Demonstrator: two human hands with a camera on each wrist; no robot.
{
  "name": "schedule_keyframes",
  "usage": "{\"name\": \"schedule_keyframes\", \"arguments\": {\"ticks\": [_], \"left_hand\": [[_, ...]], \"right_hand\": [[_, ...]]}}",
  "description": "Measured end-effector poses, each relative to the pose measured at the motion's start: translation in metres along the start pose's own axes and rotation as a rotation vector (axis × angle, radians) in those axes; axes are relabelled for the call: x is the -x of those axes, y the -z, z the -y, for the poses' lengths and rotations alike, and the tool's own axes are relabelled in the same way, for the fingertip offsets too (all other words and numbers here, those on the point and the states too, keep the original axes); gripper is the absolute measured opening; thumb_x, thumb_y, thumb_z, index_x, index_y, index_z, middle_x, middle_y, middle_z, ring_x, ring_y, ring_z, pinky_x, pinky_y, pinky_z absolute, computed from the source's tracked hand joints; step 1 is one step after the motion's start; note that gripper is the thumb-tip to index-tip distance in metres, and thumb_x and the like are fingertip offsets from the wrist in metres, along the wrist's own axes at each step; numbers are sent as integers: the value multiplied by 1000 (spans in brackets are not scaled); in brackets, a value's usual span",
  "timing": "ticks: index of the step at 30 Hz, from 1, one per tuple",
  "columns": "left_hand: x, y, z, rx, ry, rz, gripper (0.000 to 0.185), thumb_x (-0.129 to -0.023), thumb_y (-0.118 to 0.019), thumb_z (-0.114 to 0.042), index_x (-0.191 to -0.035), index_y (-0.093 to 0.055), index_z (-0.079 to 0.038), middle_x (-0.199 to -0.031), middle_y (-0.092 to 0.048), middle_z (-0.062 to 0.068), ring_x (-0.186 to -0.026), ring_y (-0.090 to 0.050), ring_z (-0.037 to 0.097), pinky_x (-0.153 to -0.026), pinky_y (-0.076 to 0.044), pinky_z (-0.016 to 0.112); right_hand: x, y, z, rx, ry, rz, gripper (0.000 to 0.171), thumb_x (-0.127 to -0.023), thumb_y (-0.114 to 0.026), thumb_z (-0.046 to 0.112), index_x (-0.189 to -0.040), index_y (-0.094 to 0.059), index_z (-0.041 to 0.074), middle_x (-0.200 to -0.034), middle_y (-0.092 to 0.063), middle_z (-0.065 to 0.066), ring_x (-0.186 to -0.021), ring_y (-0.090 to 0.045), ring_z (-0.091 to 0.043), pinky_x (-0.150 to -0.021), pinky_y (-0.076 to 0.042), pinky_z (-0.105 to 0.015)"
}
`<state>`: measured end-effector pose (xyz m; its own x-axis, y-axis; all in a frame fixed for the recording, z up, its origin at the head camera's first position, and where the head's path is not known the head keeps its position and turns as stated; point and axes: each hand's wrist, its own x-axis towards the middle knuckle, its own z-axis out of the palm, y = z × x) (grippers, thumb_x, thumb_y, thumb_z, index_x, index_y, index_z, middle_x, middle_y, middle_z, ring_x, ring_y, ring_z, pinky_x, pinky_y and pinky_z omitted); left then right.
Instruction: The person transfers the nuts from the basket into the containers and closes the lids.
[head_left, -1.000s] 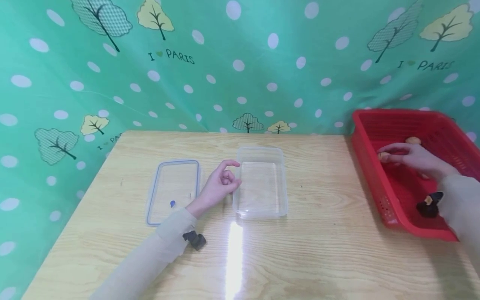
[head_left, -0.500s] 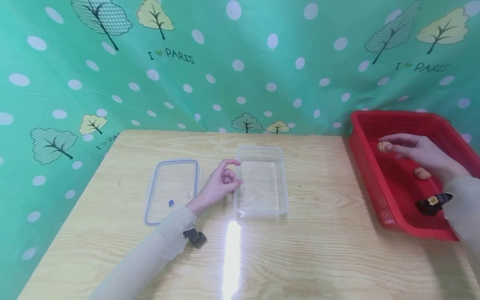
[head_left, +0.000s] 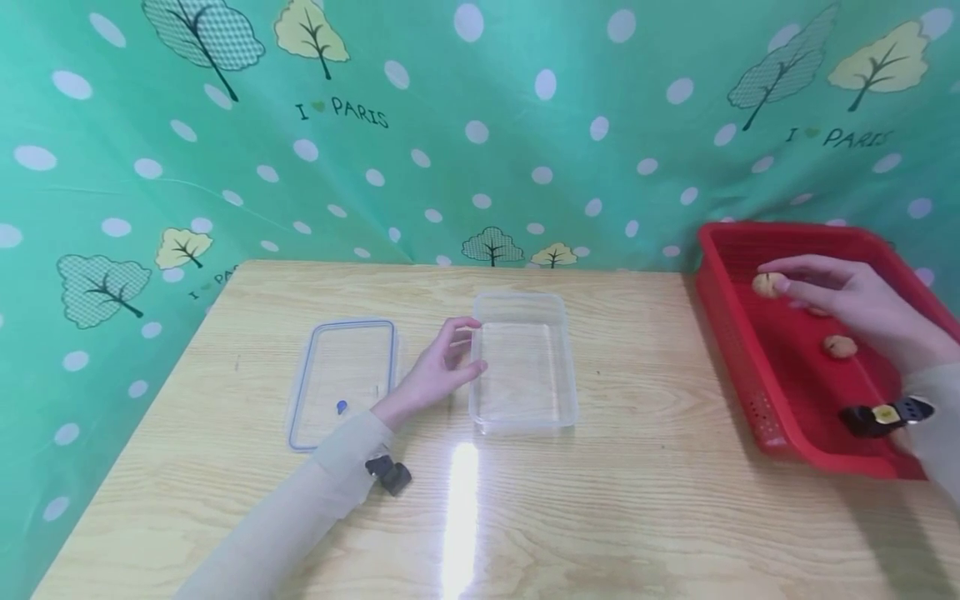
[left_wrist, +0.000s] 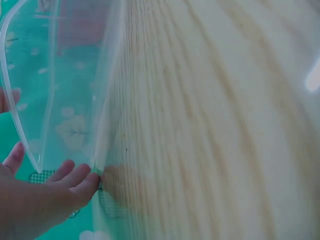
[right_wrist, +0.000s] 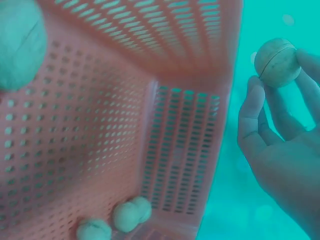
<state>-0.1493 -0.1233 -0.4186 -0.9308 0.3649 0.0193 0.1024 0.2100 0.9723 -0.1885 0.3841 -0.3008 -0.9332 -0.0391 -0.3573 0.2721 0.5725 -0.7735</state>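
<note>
My right hand (head_left: 855, 292) pinches a round tan walnut (head_left: 768, 285) between thumb and fingertips, over the red basket (head_left: 738, 367). In the right wrist view that walnut (right_wrist: 278, 62) shows its seam at the fingertips, above the basket's rim. Another walnut (head_left: 840, 347) lies on the basket floor below the hand. My left hand (head_left: 435, 367) holds the left side of a clear plastic container (head_left: 523, 425), its thumb and index finger over the rim. In the left wrist view the other fingers (left_wrist: 82, 182) are at the container's outer wall (left_wrist: 75, 100).
A clear lid (head_left: 343, 323) with a blue-edged seal lies left of the container, a small blue piece (head_left: 342, 407) on it. Several walnuts (right_wrist: 94, 231) show in the basket in the right wrist view. A green patterned cloth (head_left: 420, 100) hangs behind the wooden table (head_left: 600, 517).
My right hand has lifted the walnut up from the basket floor, uncovering another below. The left hand's middle fingers have straightened a little at the container.
</note>
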Motion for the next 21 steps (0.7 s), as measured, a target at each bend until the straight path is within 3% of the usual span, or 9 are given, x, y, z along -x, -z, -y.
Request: {"name": "schedule_keyframes", "arguments": {"ticks": [4,8,11,14,21], "left_hand": [[0,2,3,-6,-3,64,66,-92,-64,-9,-146,-26,-15,-154,-21,19,-136,-28,45,-112,-26,47],[0,3,4,-43,-13,103,70,-95,-61,-12,-150,-18,-17,-155,-17,22,-137,-26,45,-111,-26,47],[0,3,3,-68,-16,126,73,-96,-59,-14,-153,-13,-21,-156,-14,22,-138,-24,44,-112,-26,46],[0,4,3,-81,-11,141,75,-97,-57,-15,-155,-10,-24,-158,-10,19,-139,-23,42,-112,-25,43],[0,4,3,-103,23,166,76,-99,-55,-23,-156,-6,-27,-160,-7,10,-140,-22,38,-113,-25,41]], "right_hand": [[8,-4,9,-19,27,-9,58,-92,-66,34,-145,-43,35,-102,-68,7,-73,-66,-23,-57,-58,-47],[16,-11,20,3,114,-24,52,-95,-63,30,-144,-45,32,-102,-68,7,-77,-67,-21,-60,-58,-49],[21,-17,29,30,171,-32,47,-97,-59,30,-143,-47,28,-104,-67,8,-73,-67,-21,-54,-58,-45],[25,-25,38,39,171,-29,46,-96,-60,31,-141,-49,29,-106,-66,11,-72,-67,-23,-53,-57,-44],[22,-40,46,167,339,-62,41,-96,-61,24,-136,-55,20,-112,-63,12,-94,-57,-11,-62,-57,-30]]}}
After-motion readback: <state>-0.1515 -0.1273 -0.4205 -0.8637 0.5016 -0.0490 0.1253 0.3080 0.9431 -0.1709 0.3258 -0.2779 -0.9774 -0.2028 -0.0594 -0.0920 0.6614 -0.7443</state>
